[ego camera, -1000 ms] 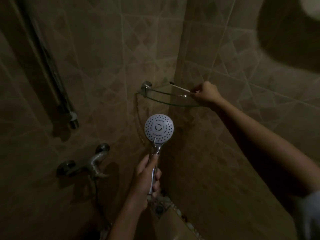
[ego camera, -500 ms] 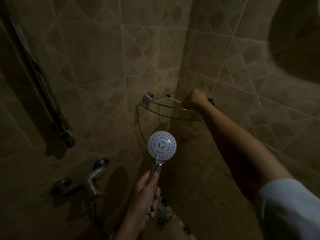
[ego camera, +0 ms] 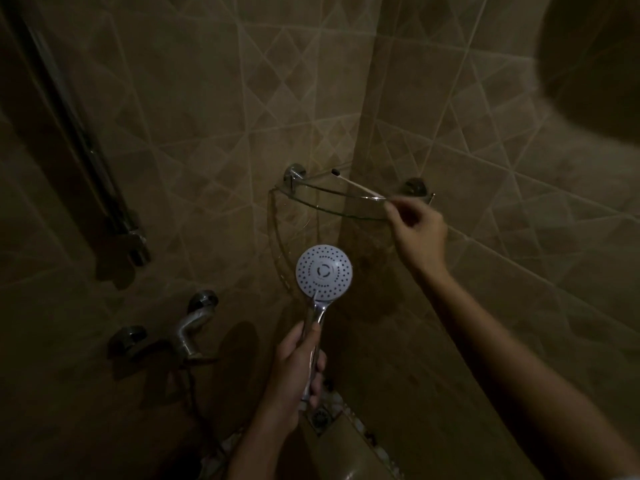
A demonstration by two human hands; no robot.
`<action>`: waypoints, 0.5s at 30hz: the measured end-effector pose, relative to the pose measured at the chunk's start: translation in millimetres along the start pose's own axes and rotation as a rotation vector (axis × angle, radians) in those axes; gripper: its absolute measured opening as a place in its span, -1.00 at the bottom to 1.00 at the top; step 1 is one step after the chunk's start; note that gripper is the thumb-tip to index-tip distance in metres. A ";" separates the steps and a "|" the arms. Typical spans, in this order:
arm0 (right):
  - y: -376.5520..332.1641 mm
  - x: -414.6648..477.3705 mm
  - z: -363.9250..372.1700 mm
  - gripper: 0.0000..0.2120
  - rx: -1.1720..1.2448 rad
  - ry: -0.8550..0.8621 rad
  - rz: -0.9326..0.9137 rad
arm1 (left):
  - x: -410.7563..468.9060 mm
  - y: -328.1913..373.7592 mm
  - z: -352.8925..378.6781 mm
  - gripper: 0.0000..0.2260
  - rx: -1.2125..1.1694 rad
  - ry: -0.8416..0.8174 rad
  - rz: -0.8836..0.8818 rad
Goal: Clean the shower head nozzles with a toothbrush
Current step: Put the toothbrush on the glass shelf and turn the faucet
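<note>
My left hand (ego camera: 298, 368) grips the chrome handle of the shower head (ego camera: 324, 272), holding it upright with its white, dotted nozzle face turned toward me. A thin toothbrush (ego camera: 358, 185) lies on the glass corner shelf (ego camera: 311, 197), dark bristle end to the left. My right hand (ego camera: 417, 233) is at the shelf's front right rim. Its thumb and index fingertips sit at the near end of the toothbrush handle. In the dim light I cannot see whether they pinch it.
Brown tiled walls meet in a corner behind the shelf. A chrome slide rail (ego camera: 86, 150) runs down the left wall, ending in a bracket. A chrome mixer tap (ego camera: 188, 327) sits below it, hose hanging down. A floor drain (ego camera: 320, 417) lies beneath the shower head.
My right hand has drawn back from on top of the shelf to its front rim, uncovering more of the toothbrush handle. The toothbrush stays on the shelf. The left hand keeps the shower head steady.
</note>
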State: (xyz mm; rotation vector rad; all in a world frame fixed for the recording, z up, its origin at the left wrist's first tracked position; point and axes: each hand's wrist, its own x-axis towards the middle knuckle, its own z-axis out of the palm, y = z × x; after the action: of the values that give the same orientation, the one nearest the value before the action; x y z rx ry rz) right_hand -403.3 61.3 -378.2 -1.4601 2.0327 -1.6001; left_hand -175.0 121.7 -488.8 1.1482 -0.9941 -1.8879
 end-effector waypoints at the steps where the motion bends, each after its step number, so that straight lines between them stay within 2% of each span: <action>1: 6.6 -27.0 -4.9 -0.78 0.023 -0.042 0.034 | -1.4 -0.4 3.2 -0.83 0.007 0.000 0.003; 3: 22.5 -75.3 -12.1 -0.78 0.071 -0.195 0.161 | -5.2 -3.6 10.9 -0.92 0.015 -0.013 0.008; 5: 34.7 -111.3 -14.5 -0.77 0.166 -0.397 0.340 | -10.0 -8.2 19.0 -0.82 0.040 -0.034 0.011; 8: 50.0 -144.5 -14.6 -0.73 0.286 -0.581 0.535 | -17.4 -18.9 35.3 -0.78 0.082 -0.069 0.001; 10: 58.5 -158.1 -14.1 -0.67 0.380 -0.641 0.556 | -21.0 -29.5 45.3 -0.72 0.114 -0.094 -0.009; 15: 79.8 -181.5 -26.5 -0.69 0.467 -0.632 0.560 | -25.9 -66.7 63.6 -0.61 0.208 -0.106 -0.044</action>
State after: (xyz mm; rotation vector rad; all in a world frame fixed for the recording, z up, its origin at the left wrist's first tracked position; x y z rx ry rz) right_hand -374.5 211.9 -506.8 -0.9378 1.4025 -1.0870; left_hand -235.5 190.1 -517.4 1.2063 -1.2577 -1.9309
